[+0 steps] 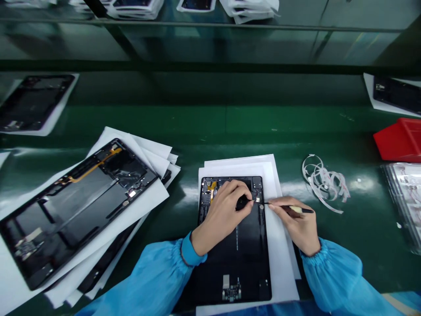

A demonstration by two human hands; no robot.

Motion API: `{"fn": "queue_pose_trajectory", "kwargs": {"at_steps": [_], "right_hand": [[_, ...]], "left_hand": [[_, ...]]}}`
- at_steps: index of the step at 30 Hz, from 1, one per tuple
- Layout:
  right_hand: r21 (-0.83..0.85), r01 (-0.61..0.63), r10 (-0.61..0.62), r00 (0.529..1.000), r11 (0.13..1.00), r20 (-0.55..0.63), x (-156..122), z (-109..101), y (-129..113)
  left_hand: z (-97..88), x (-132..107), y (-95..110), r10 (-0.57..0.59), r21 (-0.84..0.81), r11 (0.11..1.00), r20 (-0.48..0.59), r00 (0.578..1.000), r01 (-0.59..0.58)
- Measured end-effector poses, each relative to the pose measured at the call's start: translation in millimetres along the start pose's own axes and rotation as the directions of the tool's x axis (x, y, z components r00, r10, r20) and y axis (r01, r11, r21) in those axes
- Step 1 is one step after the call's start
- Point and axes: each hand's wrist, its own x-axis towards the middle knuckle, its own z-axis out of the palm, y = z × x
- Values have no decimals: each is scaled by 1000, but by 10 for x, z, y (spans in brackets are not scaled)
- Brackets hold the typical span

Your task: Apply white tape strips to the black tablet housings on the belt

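Two grips: left hand [223,215] pinches small black part [241,202], right hand [297,228] clasps slim stylus [305,211].

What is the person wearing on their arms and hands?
The left sleeve and right sleeve are shiny light blue, gathered at the wrists. The left one ends in a darker blue cuff. The left hand and right hand are bare, no gloves.

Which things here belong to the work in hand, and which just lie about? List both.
In hand: open tablet under the left hand; thin tool in the right hand; white sheets beneath.
Lying about: stacked tablets, curled strips, red bin, clear tray.
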Motion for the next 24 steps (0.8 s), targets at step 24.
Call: {"fn": "queue_pose_trajectory", "kwargs": {"at_steps": [24], "right_hand": [[-516,371,-113,879,772,464,205,444,-551]], "left_hand": [[-208,-1271,277,-330,-482,796,159,930,365]]}}
